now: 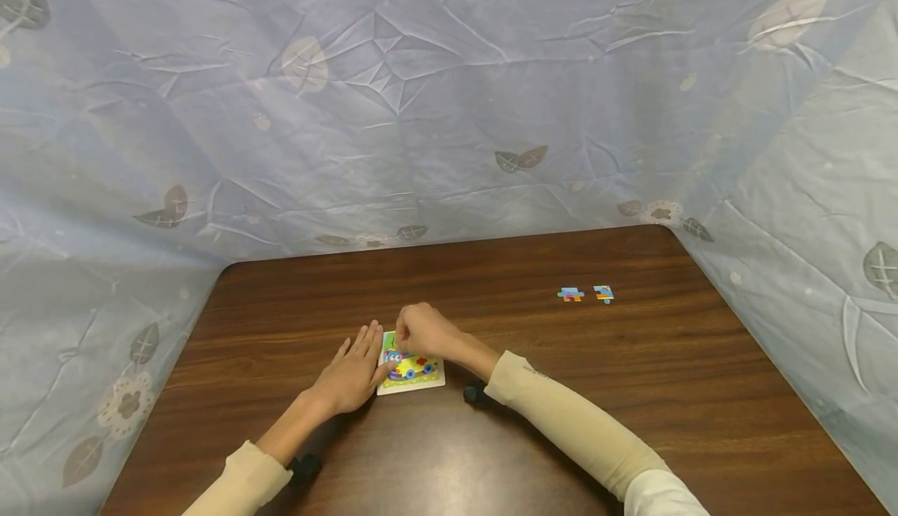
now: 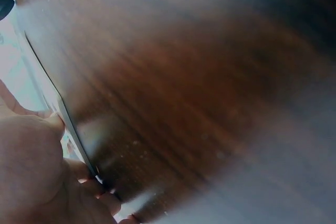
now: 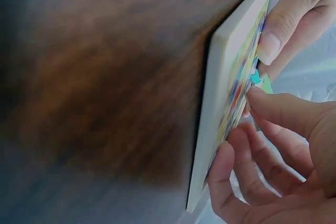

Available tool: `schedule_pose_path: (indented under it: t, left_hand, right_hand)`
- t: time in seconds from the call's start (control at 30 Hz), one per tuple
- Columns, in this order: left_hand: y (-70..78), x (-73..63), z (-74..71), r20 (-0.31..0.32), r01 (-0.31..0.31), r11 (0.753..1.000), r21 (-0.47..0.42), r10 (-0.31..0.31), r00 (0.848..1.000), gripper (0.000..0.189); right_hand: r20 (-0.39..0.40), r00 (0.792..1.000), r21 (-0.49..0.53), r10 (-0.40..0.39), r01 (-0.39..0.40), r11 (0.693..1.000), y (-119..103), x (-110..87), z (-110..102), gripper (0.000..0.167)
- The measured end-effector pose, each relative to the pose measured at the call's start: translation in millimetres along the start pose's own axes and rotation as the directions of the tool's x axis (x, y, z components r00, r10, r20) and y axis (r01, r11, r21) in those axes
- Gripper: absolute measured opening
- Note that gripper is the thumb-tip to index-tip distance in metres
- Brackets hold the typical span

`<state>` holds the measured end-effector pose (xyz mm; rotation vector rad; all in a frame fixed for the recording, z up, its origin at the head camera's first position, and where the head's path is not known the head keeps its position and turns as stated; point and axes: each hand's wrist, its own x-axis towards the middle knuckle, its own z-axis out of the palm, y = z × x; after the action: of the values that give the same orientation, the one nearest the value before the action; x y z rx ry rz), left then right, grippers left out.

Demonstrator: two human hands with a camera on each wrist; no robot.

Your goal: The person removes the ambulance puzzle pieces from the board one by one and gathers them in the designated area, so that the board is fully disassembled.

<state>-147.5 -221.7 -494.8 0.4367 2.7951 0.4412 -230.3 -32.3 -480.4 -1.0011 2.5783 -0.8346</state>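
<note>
A small square jigsaw board point(image 1: 440, 376) with a pale frame and a colourful vehicle picture lies on the table, left of the middle. Along its left side my left hand point(image 1: 348, 376) rests with fingers straight, the thumb reaching over onto the picture. My right hand point(image 1: 424, 332) is over the board's upper right part, its fingers curled. In the right wrist view, thumb and fingers pinch a green and teal puzzle piece point(image 3: 266, 84), tilted up from the picture. The left thumb point(image 3: 270, 45) presses the board close by. The left wrist view shows the left hand point(image 2: 31, 166) at the board's edge.
Two loose puzzle pieces, one point(image 1: 570, 295) beside the other point(image 1: 603, 293), lie farther back to the right on the brown wooden table point(image 1: 631, 368). A patterned cloth point(image 1: 435, 111) hangs around the table's back and sides.
</note>
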Motion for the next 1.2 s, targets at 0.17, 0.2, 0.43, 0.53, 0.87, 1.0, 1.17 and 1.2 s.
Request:
schedule_pose_path:
  t: [0.17,0.2,0.43,0.53,0.87,1.0,1.17,1.2]
  left_hand:
    - [0.3,0.1,1.0,-0.002,-0.006,1.0,0.005,0.006,1.0,0.075]
    - [0.6,-0.2,1.0,-0.003,-0.007,1.0,0.004,0.007,1.0,0.075]
    - [2.0,-2.4,1.2,-0.001,-0.004,1.0,-0.003,0.004,1.0,0.075]
    - [1.4,-1.9,2.1,-0.002,0.0,1.0,0.002,0.0,1.0,0.075]
    - [1.4,-4.7,0.1,-0.014,0.004,1.0,0.004,-0.004,1.0,0.075]
    - [1.4,-6.0,-0.1,-0.017,0.004,1.0,0.0,-0.004,1.0,0.075]
    - [1.9,-5.7,1.1,-0.022,-0.005,1.0,0.008,0.006,1.0,0.075]
    - [1.8,-5.4,1.4,-0.022,-0.008,1.0,0.011,0.008,1.0,0.075]
  right_hand:
    - [-0.006,1.0,0.025,-0.008,0.009,1.0,-0.5,-1.0,-0.5,0.017]
    - [-0.009,1.0,0.031,-0.012,0.012,0.999,-0.1,-1.0,-0.7,0.017]
    - [-0.024,0.999,0.156,-0.028,0.032,0.987,5.4,-4.1,-6.3,0.015]
    - [-0.053,0.998,0.207,-0.015,0.026,0.978,8.4,-7.0,-14.7,0.01]
    - [-0.125,0.991,0.366,0.047,0.002,0.931,28.9,-21.0,-48.1,0.013]
    - [-0.146,0.987,0.428,0.068,0.002,0.904,40.6,-28.9,-61.8,0.013]
    - [-0.165,0.983,0.479,0.08,0.009,0.878,58.6,-43.0,-81.7,0.013]
    - [-0.169,0.982,0.483,0.083,0.009,0.876,62.3,-46.0,-85.7,0.013]
